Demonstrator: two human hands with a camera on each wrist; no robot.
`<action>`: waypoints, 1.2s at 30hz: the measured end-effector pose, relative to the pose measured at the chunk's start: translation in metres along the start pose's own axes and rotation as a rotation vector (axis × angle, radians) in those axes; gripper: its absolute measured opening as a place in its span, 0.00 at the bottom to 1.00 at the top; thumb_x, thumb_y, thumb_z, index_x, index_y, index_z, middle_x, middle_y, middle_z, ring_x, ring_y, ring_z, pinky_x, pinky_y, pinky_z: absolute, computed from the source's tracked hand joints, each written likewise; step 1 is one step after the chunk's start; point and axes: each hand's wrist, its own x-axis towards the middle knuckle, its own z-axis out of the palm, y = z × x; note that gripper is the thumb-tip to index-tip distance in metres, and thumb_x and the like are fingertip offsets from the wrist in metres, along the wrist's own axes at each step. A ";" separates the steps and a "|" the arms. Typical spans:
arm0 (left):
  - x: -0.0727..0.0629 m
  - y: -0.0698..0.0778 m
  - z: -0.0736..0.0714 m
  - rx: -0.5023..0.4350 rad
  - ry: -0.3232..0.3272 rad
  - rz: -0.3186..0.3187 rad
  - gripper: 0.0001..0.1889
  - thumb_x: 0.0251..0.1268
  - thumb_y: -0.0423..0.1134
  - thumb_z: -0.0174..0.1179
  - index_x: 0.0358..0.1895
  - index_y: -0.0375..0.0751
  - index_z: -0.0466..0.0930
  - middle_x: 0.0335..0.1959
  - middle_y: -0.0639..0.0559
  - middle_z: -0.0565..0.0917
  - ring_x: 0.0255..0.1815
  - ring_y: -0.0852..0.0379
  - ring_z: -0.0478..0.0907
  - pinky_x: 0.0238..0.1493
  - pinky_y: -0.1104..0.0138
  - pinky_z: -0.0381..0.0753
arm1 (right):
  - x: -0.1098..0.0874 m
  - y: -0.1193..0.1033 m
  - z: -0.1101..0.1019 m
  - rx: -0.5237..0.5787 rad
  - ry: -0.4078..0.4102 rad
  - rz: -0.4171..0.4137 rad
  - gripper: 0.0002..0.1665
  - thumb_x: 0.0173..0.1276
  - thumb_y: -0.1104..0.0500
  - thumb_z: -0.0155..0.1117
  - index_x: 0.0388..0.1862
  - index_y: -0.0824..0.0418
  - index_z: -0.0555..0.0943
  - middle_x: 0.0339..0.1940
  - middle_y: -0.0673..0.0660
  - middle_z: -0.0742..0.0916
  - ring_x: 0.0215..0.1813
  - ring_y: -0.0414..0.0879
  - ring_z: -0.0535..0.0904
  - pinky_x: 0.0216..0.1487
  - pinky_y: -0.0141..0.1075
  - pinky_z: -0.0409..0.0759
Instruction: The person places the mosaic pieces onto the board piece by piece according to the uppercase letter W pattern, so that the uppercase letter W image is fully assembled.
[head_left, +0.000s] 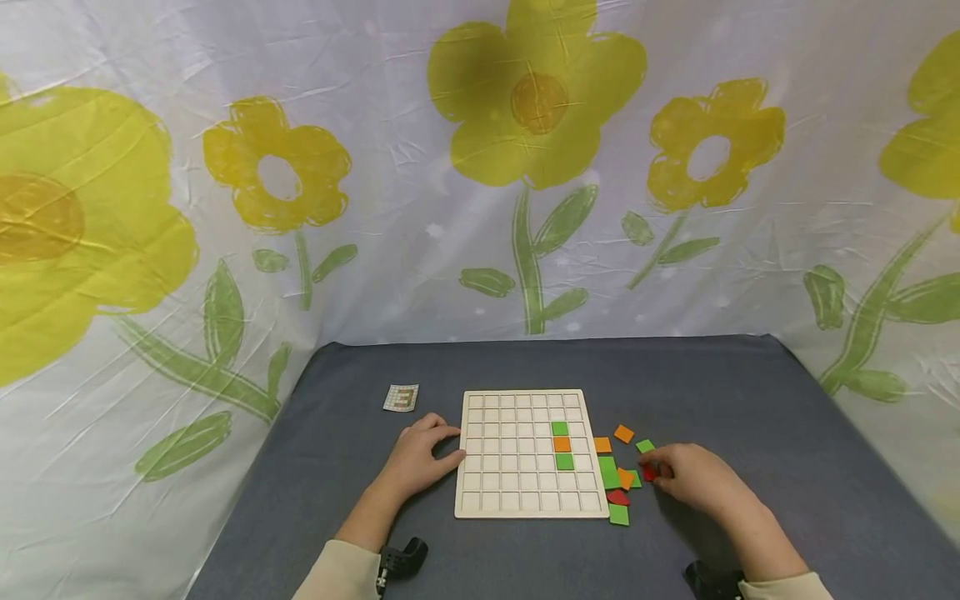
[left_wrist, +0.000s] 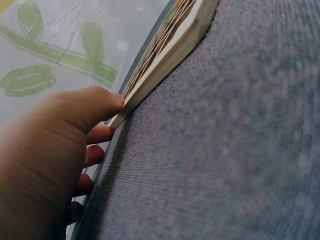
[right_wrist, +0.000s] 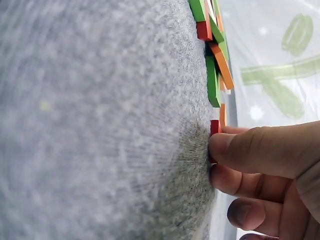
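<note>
My left hand point(head_left: 420, 454) rests at the left edge of a pale wooden grid board point(head_left: 510, 479). In the left wrist view its thumb point(left_wrist: 102, 102) touches the board's rim, with the other fingers loosely bent beyond it. Two green squares and an orange square point(head_left: 562, 444) stand in one column on the board's right half. Right of the board, my right hand point(head_left: 693, 475) pinches a small red tile point(head_left: 648, 473) at the cloth. The right wrist view shows the thumb point(right_wrist: 225, 145) over that red tile, partly hiding it.
Loose green, orange and red tiles lie along the board's right side, among them an orange tile point(head_left: 624, 433) and a green tile point(head_left: 618, 515). A small patterned card point(head_left: 401, 397) lies at the back left. Dark cloth point(head_left: 525, 558) covers the table; a flowered curtain hangs behind.
</note>
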 end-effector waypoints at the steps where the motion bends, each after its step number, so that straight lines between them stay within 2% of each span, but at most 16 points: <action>1: 0.000 0.000 0.000 0.001 0.000 0.001 0.19 0.65 0.49 0.72 0.55 0.46 0.88 0.42 0.56 0.77 0.39 0.58 0.73 0.50 0.52 0.71 | 0.000 0.000 0.000 -0.007 0.003 0.004 0.16 0.63 0.66 0.73 0.50 0.59 0.89 0.20 0.46 0.76 0.23 0.42 0.68 0.27 0.38 0.66; 5: 0.000 0.000 0.000 0.007 -0.003 0.003 0.19 0.65 0.49 0.71 0.55 0.46 0.88 0.43 0.56 0.78 0.39 0.58 0.74 0.49 0.53 0.71 | 0.001 -0.001 0.000 -0.056 0.024 0.013 0.12 0.63 0.61 0.76 0.45 0.63 0.89 0.22 0.46 0.79 0.25 0.41 0.70 0.30 0.40 0.71; 8: 0.000 0.000 0.000 0.010 -0.007 0.001 0.19 0.65 0.49 0.71 0.55 0.46 0.88 0.43 0.56 0.78 0.40 0.57 0.74 0.49 0.53 0.72 | 0.000 -0.002 0.000 -0.056 0.035 0.030 0.12 0.61 0.62 0.77 0.42 0.65 0.89 0.22 0.47 0.80 0.26 0.42 0.71 0.32 0.41 0.73; 13: 0.001 0.001 0.000 0.013 -0.009 -0.006 0.19 0.65 0.50 0.71 0.55 0.46 0.88 0.43 0.56 0.78 0.41 0.57 0.75 0.49 0.53 0.72 | -0.002 -0.002 0.000 -0.016 0.031 0.068 0.13 0.58 0.66 0.77 0.43 0.66 0.89 0.21 0.47 0.78 0.24 0.42 0.70 0.30 0.39 0.70; 18: 0.001 0.001 -0.001 0.008 -0.005 -0.008 0.19 0.65 0.49 0.72 0.55 0.45 0.88 0.43 0.55 0.78 0.41 0.57 0.75 0.49 0.53 0.72 | -0.005 -0.002 0.000 -0.035 0.037 0.070 0.10 0.60 0.61 0.77 0.40 0.62 0.89 0.20 0.47 0.78 0.24 0.42 0.70 0.30 0.40 0.70; 23: 0.001 -0.001 0.000 0.005 0.003 -0.012 0.19 0.64 0.49 0.72 0.55 0.45 0.88 0.43 0.55 0.78 0.41 0.57 0.75 0.50 0.52 0.72 | -0.007 -0.004 0.000 -0.059 0.074 0.058 0.07 0.60 0.57 0.78 0.33 0.57 0.87 0.16 0.47 0.72 0.21 0.42 0.66 0.27 0.39 0.62; 28: 0.000 -0.001 0.000 0.005 -0.003 -0.019 0.19 0.64 0.48 0.72 0.55 0.46 0.88 0.43 0.55 0.78 0.41 0.56 0.75 0.50 0.52 0.72 | -0.008 -0.013 -0.003 -0.080 0.102 0.034 0.11 0.61 0.56 0.78 0.27 0.54 0.82 0.14 0.46 0.67 0.20 0.41 0.62 0.26 0.37 0.57; 32: 0.000 0.000 0.000 0.002 -0.012 -0.022 0.19 0.65 0.49 0.72 0.55 0.46 0.88 0.43 0.55 0.78 0.42 0.56 0.75 0.50 0.52 0.72 | -0.009 -0.025 -0.008 -0.087 0.115 0.002 0.19 0.61 0.55 0.77 0.19 0.52 0.75 0.14 0.44 0.64 0.19 0.39 0.60 0.25 0.37 0.54; 36: 0.001 0.001 0.000 0.006 -0.013 -0.027 0.19 0.65 0.49 0.72 0.55 0.46 0.88 0.43 0.55 0.78 0.41 0.57 0.75 0.50 0.53 0.72 | -0.008 -0.040 -0.013 -0.073 0.129 -0.035 0.23 0.61 0.54 0.77 0.17 0.50 0.72 0.15 0.43 0.62 0.19 0.38 0.58 0.25 0.36 0.52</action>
